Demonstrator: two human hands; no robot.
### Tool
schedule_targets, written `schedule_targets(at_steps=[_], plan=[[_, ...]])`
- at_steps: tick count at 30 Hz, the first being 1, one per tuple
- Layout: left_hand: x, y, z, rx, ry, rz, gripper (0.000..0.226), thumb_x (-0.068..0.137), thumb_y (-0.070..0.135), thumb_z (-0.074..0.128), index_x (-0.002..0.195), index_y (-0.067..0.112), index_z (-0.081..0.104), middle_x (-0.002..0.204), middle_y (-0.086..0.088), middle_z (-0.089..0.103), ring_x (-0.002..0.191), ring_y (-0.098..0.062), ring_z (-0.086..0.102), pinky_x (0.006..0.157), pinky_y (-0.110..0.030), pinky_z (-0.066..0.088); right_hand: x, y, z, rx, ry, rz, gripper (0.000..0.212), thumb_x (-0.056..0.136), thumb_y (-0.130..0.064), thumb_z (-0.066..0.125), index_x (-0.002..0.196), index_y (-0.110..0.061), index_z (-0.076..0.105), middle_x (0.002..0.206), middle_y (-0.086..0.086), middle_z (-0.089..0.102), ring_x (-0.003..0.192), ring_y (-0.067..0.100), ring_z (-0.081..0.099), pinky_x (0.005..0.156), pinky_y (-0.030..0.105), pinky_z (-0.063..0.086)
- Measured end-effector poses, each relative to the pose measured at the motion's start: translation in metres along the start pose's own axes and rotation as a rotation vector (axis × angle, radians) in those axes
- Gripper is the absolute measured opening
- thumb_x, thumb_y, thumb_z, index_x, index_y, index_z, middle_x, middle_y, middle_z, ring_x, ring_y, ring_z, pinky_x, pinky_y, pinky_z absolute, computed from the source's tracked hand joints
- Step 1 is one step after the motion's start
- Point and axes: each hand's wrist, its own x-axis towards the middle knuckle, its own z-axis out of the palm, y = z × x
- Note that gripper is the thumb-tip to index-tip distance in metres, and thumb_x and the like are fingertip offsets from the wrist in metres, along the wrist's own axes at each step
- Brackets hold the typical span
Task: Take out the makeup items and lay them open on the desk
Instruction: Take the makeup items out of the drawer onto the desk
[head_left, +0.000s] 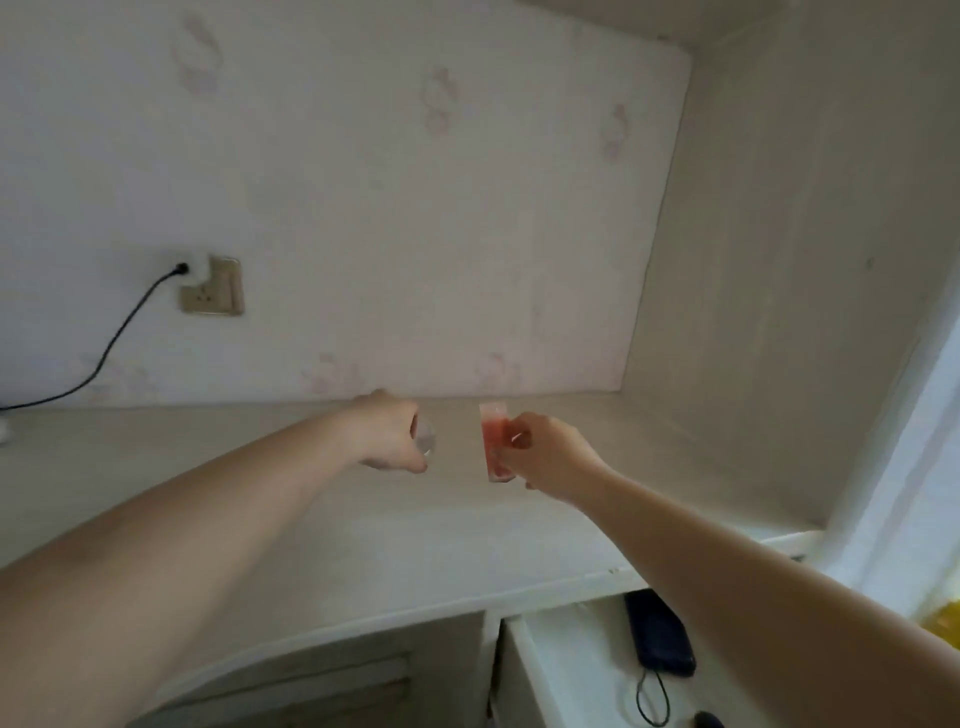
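Note:
Both arms reach far over the pale desk (260, 493) toward the back wall. My right hand (550, 454) pinches a small clear container of pink-red makeup (493, 441), held just above the desk and tilted. My left hand (389, 436) curls round a small clear cap or lid (426, 439), a short gap to the left of the container. The two pieces are apart. The picture is blurred, so finer detail of the item is unclear.
An open white drawer (561, 675) under the desk's front right holds a dark pouch (660, 634) with a looped cord. A wall socket (213, 286) with a black cable (109, 348) is at the back left. A side wall (779, 260) closes the desk's right.

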Motion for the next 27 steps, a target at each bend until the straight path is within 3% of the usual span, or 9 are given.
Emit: schedule_targets(at_steps=[4, 7, 10, 13, 16, 20, 24, 27], plan=[[0.003, -0.083, -0.006, 0.031, 0.016, -0.118, 0.017, 0.067, 0.035, 0.065, 0.073, 0.020, 0.058, 0.092, -0.004, 0.064, 0.087, -0.023, 0.063, 0.065, -0.022, 0.042, 0.049, -0.045, 0.056, 0.090, -0.063, -0.052, 0.026, 0.083, -0.031, 0.058, 0.108, -0.022, 0.060, 0.099, -0.005, 0.066, 0.090, 0.020, 0.065, 0.082, 0.040, 0.056], [0.005, -0.158, 0.000, 0.003, 0.078, -0.292, 0.031, 0.069, 0.042, 0.065, 0.087, 0.019, 0.054, 0.105, -0.009, 0.059, 0.099, -0.028, 0.058, 0.073, -0.025, 0.042, 0.089, -0.088, 0.112, 0.220, -0.170, -0.097, 0.009, 0.085, -0.021, 0.058, 0.094, -0.022, 0.056, 0.080, -0.009, 0.062, 0.077, 0.015, 0.061, 0.074, 0.033, 0.053], [0.003, -0.181, 0.014, -0.051, 0.162, -0.363, 0.045, 0.062, 0.048, 0.063, 0.092, 0.016, 0.051, 0.109, -0.012, 0.057, 0.102, -0.032, 0.055, 0.081, -0.031, 0.046, 0.097, -0.097, 0.132, 0.391, -0.165, -0.066, 0.008, 0.086, -0.010, 0.058, 0.087, -0.017, 0.055, 0.072, -0.005, 0.059, 0.065, 0.014, 0.053, 0.058, 0.027, 0.043], [0.001, -0.221, 0.027, -0.075, 0.228, -0.477, 0.056, 0.063, 0.051, 0.064, 0.102, 0.013, 0.054, 0.111, -0.011, 0.058, 0.106, -0.033, 0.055, 0.086, -0.034, 0.046, 0.121, -0.117, 0.177, 0.465, -0.183, -0.055, 0.016, 0.083, -0.014, 0.063, 0.081, -0.028, 0.056, 0.078, -0.009, 0.062, 0.072, 0.018, 0.057, 0.068, 0.035, 0.051], [-0.001, -0.255, 0.041, -0.096, 0.308, -0.572, 0.053, 0.066, 0.046, 0.065, 0.108, 0.015, 0.053, 0.116, -0.008, 0.057, 0.111, -0.031, 0.053, 0.087, -0.033, 0.044, 0.133, -0.137, 0.216, 0.474, -0.207, -0.077, 0.016, 0.080, -0.020, 0.066, 0.088, -0.031, 0.058, 0.089, -0.008, 0.065, 0.084, 0.018, 0.063, 0.082, 0.042, 0.056], [0.001, -0.276, 0.053, -0.129, 0.425, -0.641, 0.063, 0.071, 0.042, 0.066, 0.122, 0.012, 0.044, 0.122, -0.009, 0.053, 0.116, -0.031, 0.048, 0.091, -0.035, 0.043, 0.143, -0.156, 0.255, 0.486, -0.234, -0.088, 0.016, 0.082, -0.020, 0.065, 0.093, -0.028, 0.057, 0.091, -0.007, 0.065, 0.087, 0.015, 0.063, 0.083, 0.034, 0.052], [0.005, -0.285, 0.060, -0.163, 0.516, -0.658, 0.070, 0.072, 0.042, 0.068, 0.126, 0.011, 0.036, 0.123, -0.009, 0.052, 0.117, -0.032, 0.046, 0.093, -0.035, 0.042, 0.151, -0.165, 0.275, 0.462, -0.210, -0.118, 0.016, 0.079, -0.027, 0.066, 0.080, -0.039, 0.055, 0.093, -0.007, 0.067, 0.092, 0.015, 0.063, 0.080, 0.026, 0.047], [0.008, -0.288, 0.064, -0.193, 0.516, -0.655, 0.068, 0.072, 0.043, 0.069, 0.123, 0.011, 0.037, 0.122, -0.009, 0.052, 0.116, -0.031, 0.045, 0.091, -0.034, 0.042, 0.157, -0.167, 0.283, 0.449, -0.211, -0.145, 0.017, 0.081, -0.025, 0.066, 0.091, -0.036, 0.059, 0.095, -0.007, 0.067, 0.094, 0.013, 0.062, 0.082, 0.024, 0.045]])
